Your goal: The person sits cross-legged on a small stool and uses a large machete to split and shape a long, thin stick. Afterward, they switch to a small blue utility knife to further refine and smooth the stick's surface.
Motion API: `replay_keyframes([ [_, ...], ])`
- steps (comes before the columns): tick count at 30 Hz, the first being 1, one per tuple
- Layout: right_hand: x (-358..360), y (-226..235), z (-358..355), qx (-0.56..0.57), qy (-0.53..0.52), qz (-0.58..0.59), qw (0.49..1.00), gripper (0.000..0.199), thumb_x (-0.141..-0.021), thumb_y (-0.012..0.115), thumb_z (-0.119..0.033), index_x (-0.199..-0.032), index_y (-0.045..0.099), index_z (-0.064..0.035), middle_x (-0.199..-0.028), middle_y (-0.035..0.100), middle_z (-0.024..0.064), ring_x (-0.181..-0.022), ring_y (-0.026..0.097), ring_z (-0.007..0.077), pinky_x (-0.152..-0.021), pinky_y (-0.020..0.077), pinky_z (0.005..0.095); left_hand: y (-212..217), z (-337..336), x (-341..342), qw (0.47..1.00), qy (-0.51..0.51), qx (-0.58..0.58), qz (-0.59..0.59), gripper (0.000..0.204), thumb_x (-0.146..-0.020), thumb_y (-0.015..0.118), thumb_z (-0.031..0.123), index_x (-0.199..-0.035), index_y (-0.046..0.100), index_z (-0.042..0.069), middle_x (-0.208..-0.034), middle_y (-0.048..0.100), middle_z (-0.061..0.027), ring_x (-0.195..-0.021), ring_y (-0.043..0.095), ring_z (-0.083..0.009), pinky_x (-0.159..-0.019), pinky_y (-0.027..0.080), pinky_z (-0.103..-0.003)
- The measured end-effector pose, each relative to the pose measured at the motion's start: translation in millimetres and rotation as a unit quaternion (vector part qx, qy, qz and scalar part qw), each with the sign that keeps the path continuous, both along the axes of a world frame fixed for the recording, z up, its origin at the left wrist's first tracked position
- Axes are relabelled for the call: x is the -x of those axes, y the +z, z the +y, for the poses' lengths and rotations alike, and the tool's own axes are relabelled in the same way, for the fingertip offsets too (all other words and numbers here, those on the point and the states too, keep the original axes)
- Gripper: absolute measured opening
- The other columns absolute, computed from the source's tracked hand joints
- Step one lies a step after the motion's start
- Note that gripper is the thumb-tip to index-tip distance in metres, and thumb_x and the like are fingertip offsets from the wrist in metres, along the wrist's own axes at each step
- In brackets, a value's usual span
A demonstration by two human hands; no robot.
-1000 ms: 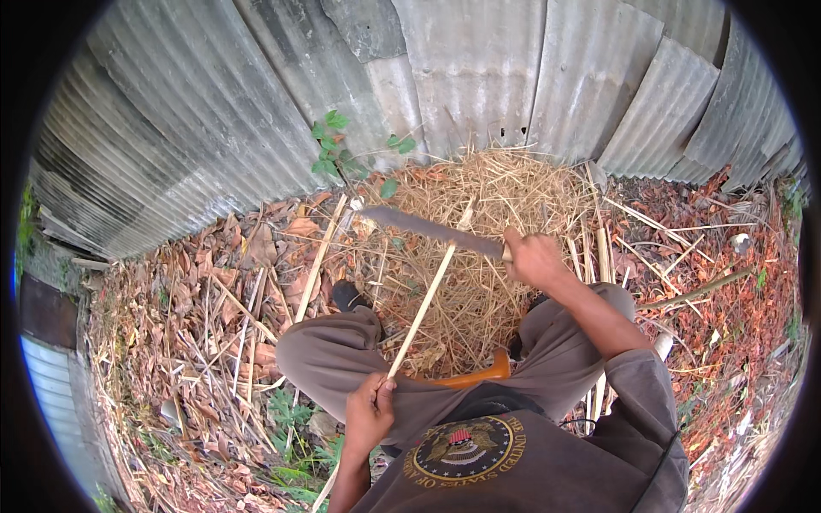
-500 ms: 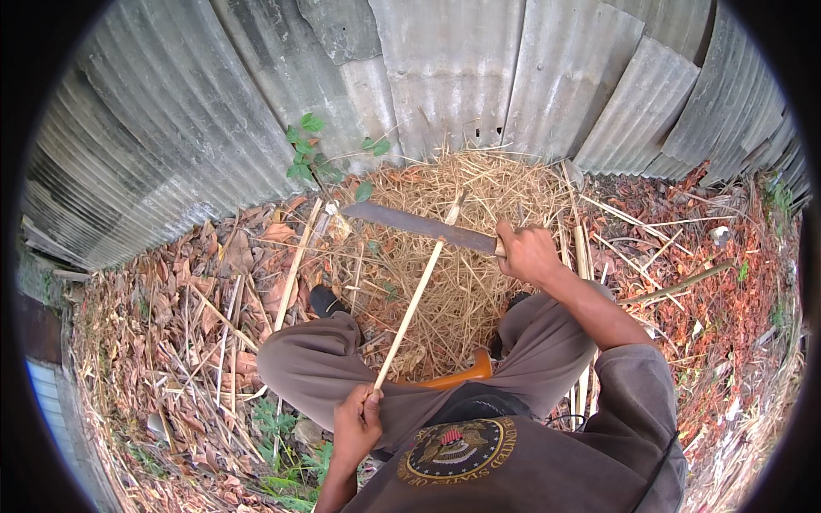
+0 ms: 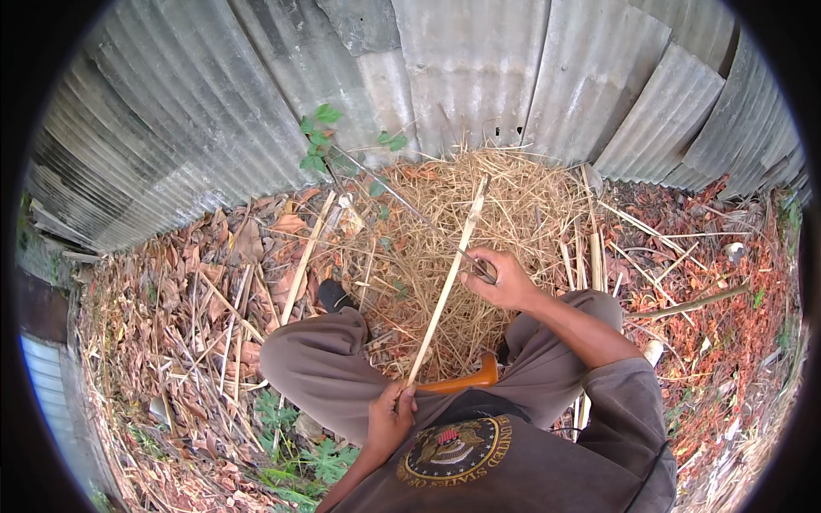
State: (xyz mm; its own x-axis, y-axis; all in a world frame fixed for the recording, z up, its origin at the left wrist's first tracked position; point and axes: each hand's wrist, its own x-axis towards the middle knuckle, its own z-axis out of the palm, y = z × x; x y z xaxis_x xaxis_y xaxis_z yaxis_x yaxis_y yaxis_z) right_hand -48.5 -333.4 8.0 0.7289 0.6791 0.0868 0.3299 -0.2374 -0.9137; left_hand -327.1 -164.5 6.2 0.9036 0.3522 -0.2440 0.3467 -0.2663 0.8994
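Observation:
My left hand, near my lap, is closed round the lower end of a long pale split stick that looks like bamboo. The stick slants up and away to the right, its far end over a heap of straw-like shavings. My right hand grips the handle of a machete. Its dark blade appears nearly edge-on, pointing to the far left, and crosses the stick close to my right hand. Between my legs lies a curved orange piece, partly hidden by my clothing; its kind I cannot make out.
A corrugated metal fence stands ahead. Pale shavings cover the ground before my feet, with dry leaves to the left. Loose sticks lie on both sides. A small green plant grows against the fence.
My right hand has moved nearer and slightly left; the machete has turned from showing its flat side to nearly edge-on. My left hand and the stick have shifted right.

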Motion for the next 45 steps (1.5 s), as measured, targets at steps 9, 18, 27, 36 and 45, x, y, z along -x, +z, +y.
replay_keyframes([
  [9, 3, 3, 9, -0.168, 0.007, 0.280, 0.945, 0.016, -0.090, 0.066, -0.018, -0.094, 0.060, -0.0031, -0.056, 0.051, -0.0041, -0.045, 0.044, 0.0040, -0.040, 0.0342, 0.0230, -8, 1, -62, 0.987, -0.112, 0.099, -0.051, 0.024, -0.098, 0.051, 0.021, -0.108, 0.055, 0.000, -0.072, 0.059, -0.0033, -0.060, 0.060, -0.0101, -0.056, 0.049, -0.023],
  [18, -11, 13, 8, -0.095, -0.005, 0.139, 0.986, 0.022, -0.088, 0.068, -0.024, -0.088, 0.063, -0.0031, -0.055, 0.054, -0.0014, -0.046, 0.046, 0.0044, -0.042, 0.0362, 0.0262, 13, -5, -183, 0.916, -0.162, 0.367, 0.001, 0.026, -0.103, 0.039, 0.029, -0.110, 0.049, 0.005, -0.062, 0.042, 0.0025, -0.048, 0.037, -0.0039, -0.044, 0.033, -0.020],
  [27, -40, 11, -15, 0.280, -0.118, -0.244, 0.921, 0.014, -0.074, 0.064, -0.019, -0.073, 0.061, -0.0055, -0.046, 0.052, 0.0063, -0.039, 0.052, 0.0185, -0.043, 0.0458, 0.0353, 22, 12, -179, 0.938, -0.123, 0.321, 0.049, 0.025, -0.104, 0.036, 0.030, -0.094, 0.045, 0.008, -0.060, 0.037, 0.0040, -0.046, 0.032, -0.0042, -0.040, 0.027, -0.021],
  [36, -51, -18, -16, 0.246, -0.127, -0.392, 0.877, 0.005, -0.068, 0.059, -0.012, -0.068, 0.055, -0.0083, -0.044, 0.047, 0.0043, -0.038, 0.046, 0.0184, -0.047, 0.0460, 0.0363, 9, 7, -157, 0.943, -0.126, 0.306, 0.027, 0.027, -0.103, 0.035, 0.032, -0.091, 0.042, 0.009, -0.060, 0.036, 0.0043, -0.047, 0.032, -0.0047, -0.042, 0.030, -0.022],
  [45, -17, -4, 1, 0.184, -0.081, -0.415, 0.887, 0.011, -0.065, 0.065, -0.017, -0.069, 0.057, -0.0099, -0.048, 0.052, 0.0084, -0.043, 0.054, 0.0255, -0.050, 0.0471, 0.0387, 9, 4, -156, 0.931, -0.106, 0.345, 0.042, 0.023, -0.103, 0.037, 0.029, -0.092, 0.042, 0.010, -0.061, 0.036, 0.0029, -0.044, 0.031, -0.0052, -0.039, 0.028, -0.022],
])
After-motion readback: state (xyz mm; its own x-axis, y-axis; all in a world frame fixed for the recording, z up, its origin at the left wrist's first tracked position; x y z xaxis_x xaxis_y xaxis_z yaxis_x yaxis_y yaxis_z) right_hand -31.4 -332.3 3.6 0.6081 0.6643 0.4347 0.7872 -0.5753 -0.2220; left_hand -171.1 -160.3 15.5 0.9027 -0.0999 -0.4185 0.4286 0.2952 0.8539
